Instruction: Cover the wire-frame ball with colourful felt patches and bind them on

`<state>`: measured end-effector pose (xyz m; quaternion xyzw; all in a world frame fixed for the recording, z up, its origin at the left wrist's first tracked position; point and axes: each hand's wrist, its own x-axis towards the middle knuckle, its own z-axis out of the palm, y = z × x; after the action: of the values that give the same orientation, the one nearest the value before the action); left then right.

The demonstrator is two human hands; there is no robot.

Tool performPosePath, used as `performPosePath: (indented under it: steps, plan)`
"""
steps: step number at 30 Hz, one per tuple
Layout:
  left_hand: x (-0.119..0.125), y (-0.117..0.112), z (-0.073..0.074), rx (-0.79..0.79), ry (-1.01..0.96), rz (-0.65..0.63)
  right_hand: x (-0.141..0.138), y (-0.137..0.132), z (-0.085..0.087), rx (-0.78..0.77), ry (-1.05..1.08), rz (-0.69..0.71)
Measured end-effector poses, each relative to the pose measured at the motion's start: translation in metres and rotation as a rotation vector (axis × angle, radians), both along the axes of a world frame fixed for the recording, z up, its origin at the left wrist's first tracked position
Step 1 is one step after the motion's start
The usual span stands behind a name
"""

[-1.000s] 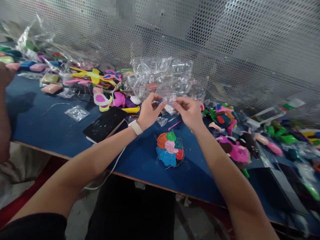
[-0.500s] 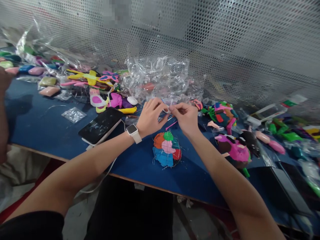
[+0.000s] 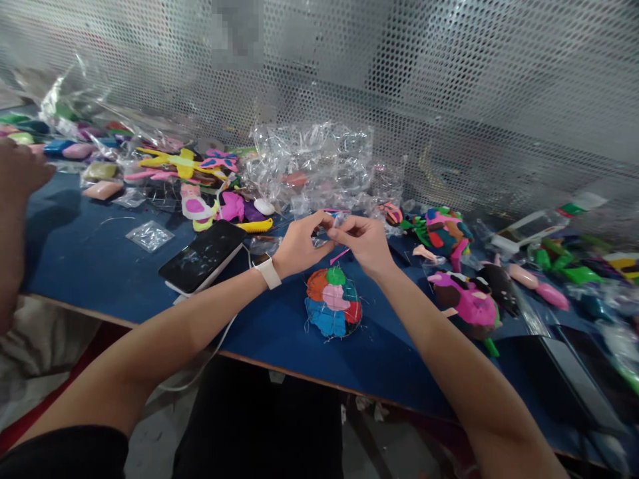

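Observation:
My left hand (image 3: 298,245), with a white watch on the wrist, and my right hand (image 3: 363,243) meet above the blue table (image 3: 90,249). Their fingertips pinch together on a small clear plastic packet (image 3: 333,223) with something blue inside. Just below the hands lies a lump of multicoloured clay (image 3: 333,303) in orange, green, pink, blue and red. A thin pink stick (image 3: 341,255) lies between the hands and the lump.
A black phone (image 3: 204,253) on a white cable lies left of my hands. Crumpled clear wrappers (image 3: 314,163) pile up behind. Coloured clay shapes (image 3: 190,166) and figures (image 3: 469,299) crowd both sides. Another person's hand (image 3: 20,173) is at far left. A perforated metal wall (image 3: 449,86) closes the back.
Both hands have come down and closer together over the clay lump, still pinching the small packet. The other person's hand at the left has moved further into view.

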<state>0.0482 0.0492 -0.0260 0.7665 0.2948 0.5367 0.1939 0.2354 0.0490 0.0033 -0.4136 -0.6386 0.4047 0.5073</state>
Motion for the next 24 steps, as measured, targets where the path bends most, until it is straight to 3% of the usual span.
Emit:
performPosePath:
  steps: [12, 17, 19, 24]
  plan:
    - [0.003, 0.012, -0.006, -0.219, -0.227, -0.134, 0.01, 0.003, 0.005, 0.094, -0.134, -0.011]
    - [0.008, 0.016, -0.012, -0.288, -0.313, -0.098, 0.006, -0.002, 0.001, 0.295, -0.27, -0.196]
    - [0.01, 0.017, -0.014, -0.287, -0.325, -0.128, 0.004, -0.002, -0.004, 0.275, -0.233, -0.232]
    - [0.011, 0.024, -0.017, -0.362, -0.329, -0.202, 0.001, 0.002, -0.013, 0.147, -0.117, -0.153]
